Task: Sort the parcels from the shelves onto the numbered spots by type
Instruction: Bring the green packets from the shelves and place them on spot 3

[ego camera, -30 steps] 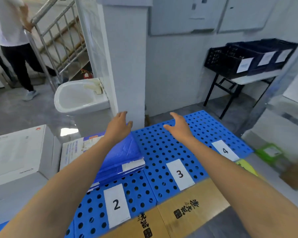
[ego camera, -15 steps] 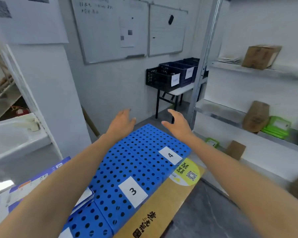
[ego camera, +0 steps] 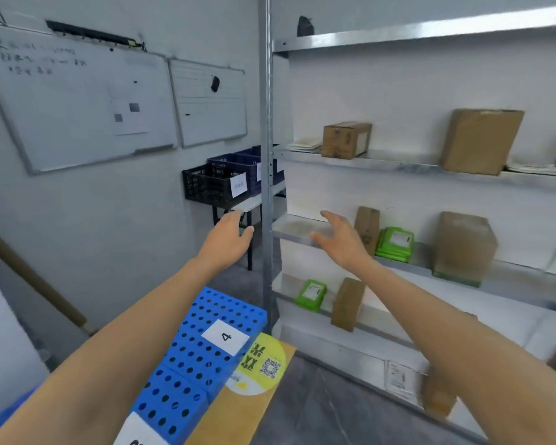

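Both arms stretch forward toward a metal shelf unit (ego camera: 430,165). My left hand (ego camera: 227,237) is open and empty, left of the shelf's upright post (ego camera: 265,187). My right hand (ego camera: 339,239) is open and empty in front of the middle shelf, close to a thin upright brown parcel (ego camera: 366,228). Beside that parcel lies a stack of green parcels (ego camera: 395,244), then a brown box (ego camera: 463,245). The upper shelf holds a small brown box (ego camera: 345,139) and a larger one (ego camera: 480,141). The blue perforated pallet (ego camera: 212,319) with label 4 (ego camera: 225,337) lies at lower left.
On the low shelf lie a green parcel (ego camera: 310,295) and an upright brown parcel (ego camera: 347,303). Black and blue crates (ego camera: 219,183) sit on a small table behind the post. Whiteboards (ego camera: 77,104) hang on the left wall. Flat cardboard (ego camera: 247,403) lies beside the pallet.
My view has swung right from the pallet and sink to the shelves. Both open hands have risen and now reach toward the middle shelf.
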